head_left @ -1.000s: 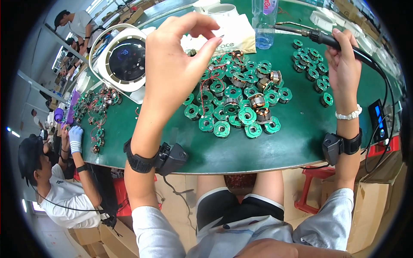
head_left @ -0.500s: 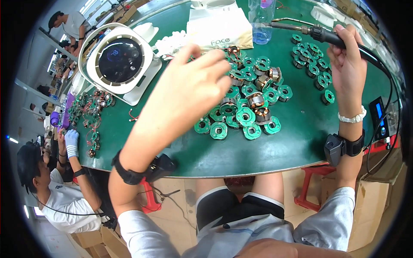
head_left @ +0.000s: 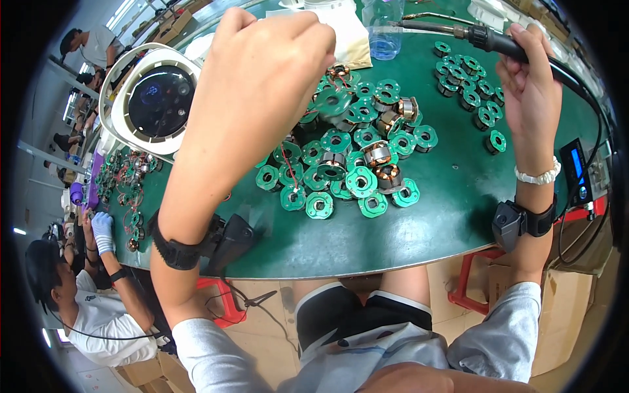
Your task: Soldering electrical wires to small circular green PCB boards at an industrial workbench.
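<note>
My right hand (head_left: pixel 532 92) grips the black handle of a soldering iron (head_left: pixel 495 44), its tip pointing left, with a thin metal tube running above it. My left hand (head_left: pixel 275 62) is raised over the left side of a pile of small motor stators with green circuit boards (head_left: pixel 362 181). Its fingers are curled and mostly hidden behind the hand. Just below them is one motion-blurred green board (head_left: pixel 331 101), with a red wire beside it; whether the fingers hold it is hidden. Another red wire (head_left: pixel 292 173) with a white plug lies on the pile.
A white round device with a black display (head_left: pixel 160 101) stands at the left. A clear plastic container (head_left: pixel 384 46) stands behind the pile. More stators (head_left: pixel 483 116) lie at the right, near a blue-lit station (head_left: pixel 576 173). A gloved co-worker (head_left: pixel 98 288) works at the far left.
My left hand has risen away from the pile and its fingers have curled in. A board below it now blurs with motion. The right hand still holds the soldering iron in nearly the same place.
</note>
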{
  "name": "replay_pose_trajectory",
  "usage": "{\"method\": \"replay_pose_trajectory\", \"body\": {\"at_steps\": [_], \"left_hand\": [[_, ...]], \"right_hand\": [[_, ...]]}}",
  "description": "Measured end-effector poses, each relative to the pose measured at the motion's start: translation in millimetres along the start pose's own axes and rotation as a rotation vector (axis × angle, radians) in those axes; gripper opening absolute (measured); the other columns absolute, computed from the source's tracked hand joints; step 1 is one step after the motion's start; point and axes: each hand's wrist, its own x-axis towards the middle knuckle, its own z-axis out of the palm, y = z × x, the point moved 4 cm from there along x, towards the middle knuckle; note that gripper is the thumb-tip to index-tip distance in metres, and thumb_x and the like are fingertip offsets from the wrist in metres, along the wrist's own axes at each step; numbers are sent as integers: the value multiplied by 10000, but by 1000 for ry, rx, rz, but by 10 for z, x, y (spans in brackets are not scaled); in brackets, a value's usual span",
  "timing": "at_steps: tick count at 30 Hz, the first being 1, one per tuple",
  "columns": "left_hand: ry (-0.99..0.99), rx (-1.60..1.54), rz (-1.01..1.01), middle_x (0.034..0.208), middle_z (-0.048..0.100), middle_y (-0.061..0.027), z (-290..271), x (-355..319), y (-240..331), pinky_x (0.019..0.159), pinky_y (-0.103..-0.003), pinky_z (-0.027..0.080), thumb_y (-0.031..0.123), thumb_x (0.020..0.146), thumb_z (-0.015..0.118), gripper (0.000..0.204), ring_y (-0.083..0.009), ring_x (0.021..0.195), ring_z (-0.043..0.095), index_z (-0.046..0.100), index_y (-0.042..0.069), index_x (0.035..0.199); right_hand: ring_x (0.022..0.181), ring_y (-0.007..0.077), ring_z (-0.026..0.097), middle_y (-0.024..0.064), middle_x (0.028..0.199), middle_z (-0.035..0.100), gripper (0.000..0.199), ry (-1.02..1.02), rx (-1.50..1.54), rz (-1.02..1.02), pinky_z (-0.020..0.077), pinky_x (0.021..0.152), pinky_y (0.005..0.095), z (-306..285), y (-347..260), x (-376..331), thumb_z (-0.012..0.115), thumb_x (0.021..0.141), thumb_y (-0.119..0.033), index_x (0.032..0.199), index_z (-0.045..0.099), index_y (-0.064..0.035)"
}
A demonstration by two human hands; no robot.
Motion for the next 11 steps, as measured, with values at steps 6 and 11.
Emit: {"method": "replay_pose_trajectory", "body": {"at_steps": [6,11], "left_hand": [[-60,-193,-233,670,553,-151,338,-127,-43,574,-367,417,67,769,572,108,-310,637,542,526,-28,745],[-166,-397,-330,727,580,-172,392,-251,-3,599,-365,439,85,778,577,109,-260,668,596,561,-23,790]], "right_hand": [[456,10,249,-30,587,361,122,-65,-9,15,206,413,162,-37,35,17,534,846,-111,762,502,-29],[453,9,252,-27,585,364,122,9,-37,33,207,415,163,21,14,-28,535,847,-124,792,508,-18]]}}
